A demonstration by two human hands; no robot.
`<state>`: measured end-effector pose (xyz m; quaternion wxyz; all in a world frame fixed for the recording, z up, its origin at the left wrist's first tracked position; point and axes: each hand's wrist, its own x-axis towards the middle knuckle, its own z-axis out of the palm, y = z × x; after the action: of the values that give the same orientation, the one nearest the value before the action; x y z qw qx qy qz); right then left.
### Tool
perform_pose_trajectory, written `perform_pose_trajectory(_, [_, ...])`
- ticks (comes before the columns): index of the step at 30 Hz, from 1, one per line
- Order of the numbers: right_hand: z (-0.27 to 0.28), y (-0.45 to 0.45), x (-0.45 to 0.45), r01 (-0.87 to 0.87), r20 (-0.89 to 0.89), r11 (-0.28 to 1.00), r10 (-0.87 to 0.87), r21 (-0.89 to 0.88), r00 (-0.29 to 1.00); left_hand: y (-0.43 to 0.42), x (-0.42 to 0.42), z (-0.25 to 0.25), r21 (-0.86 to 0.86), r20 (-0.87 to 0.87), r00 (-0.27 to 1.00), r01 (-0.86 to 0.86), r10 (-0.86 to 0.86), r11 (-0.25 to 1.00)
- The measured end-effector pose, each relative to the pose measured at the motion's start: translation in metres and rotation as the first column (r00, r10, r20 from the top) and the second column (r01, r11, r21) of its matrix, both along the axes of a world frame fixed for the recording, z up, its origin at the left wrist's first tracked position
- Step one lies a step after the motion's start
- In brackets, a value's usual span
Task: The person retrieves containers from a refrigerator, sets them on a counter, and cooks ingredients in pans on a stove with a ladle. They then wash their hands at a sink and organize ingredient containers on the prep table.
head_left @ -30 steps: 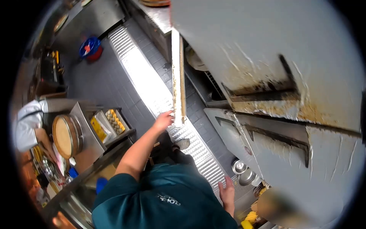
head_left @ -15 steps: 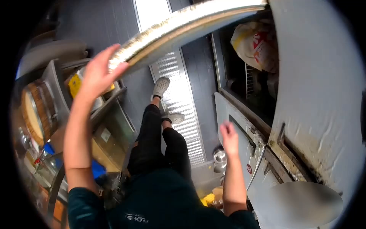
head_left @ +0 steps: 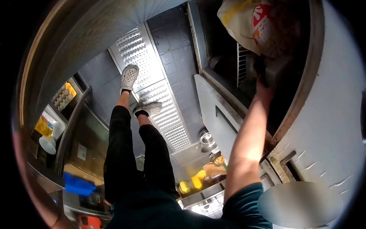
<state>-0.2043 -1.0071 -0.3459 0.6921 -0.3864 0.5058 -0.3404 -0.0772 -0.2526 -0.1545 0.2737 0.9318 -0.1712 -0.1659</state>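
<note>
2 bare arms show in the head view, set well apart on either side of the person's dark-clad legs. On the right, the right hand (head_left: 264,87) is inside a dark, open refrigerator compartment (head_left: 223,78), its forearm passing over the lower frame; the fingers sink into shadow against a pale object (head_left: 280,68), so I cannot tell how far they are bent or whether they have hold of it. Just beyond those fingers, towards the top of the picture, sits a cream bag (head_left: 238,26) with red and yellow print, and a white wire rack (head_left: 242,65) stands to the left of the hand. The left hand (head_left: 18,142) is only a blur at the dark rim of the lens, close to the edge of a swung-open door (head_left: 91,34); its opening and any hold cannot be told, and it is well apart from the bag. Below the compartment is a pale lower door (head_left: 213,108). Between the arms, 2 perforated clogs (head_left: 129,76) are at a metal floor grate (head_left: 162,101), while an egg tray (head_left: 65,96) and a white bowl (head_left: 47,145) lie on the left.
</note>
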Motion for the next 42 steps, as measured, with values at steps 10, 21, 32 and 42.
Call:
perform_pose_trajectory(10, [0.007, 0.012, 0.002, 0.058, 0.054, 0.997, -0.06, 0.045, 0.997, 0.052, -0.066, -0.005, 0.212, -0.096, 0.984, -0.13, 0.153, 0.969])
perform_pose_trajectory(21, [0.143, 0.255, -0.248, -0.368, 0.123, 0.721, 0.369, 0.587, 0.921, -0.101, -0.104, 0.024, -0.038, -0.003, 0.976, -0.217, 0.218, 0.975])
perform_pose_trajectory(32, [0.336, 0.259, -0.383, -0.599, 0.113, 0.75, 0.594, 0.279, 0.796, -0.229, -0.256, 0.046, -0.466, -0.54, 0.841, -0.267, -0.032, 0.843])
perform_pose_trajectory(42, [0.399, 0.356, -0.249, -0.841, 0.271, 0.525, 0.797, 0.133, 0.54, -0.197, -0.309, 0.167, -0.674, -0.738, 0.647, -0.713, -0.189, 0.191])
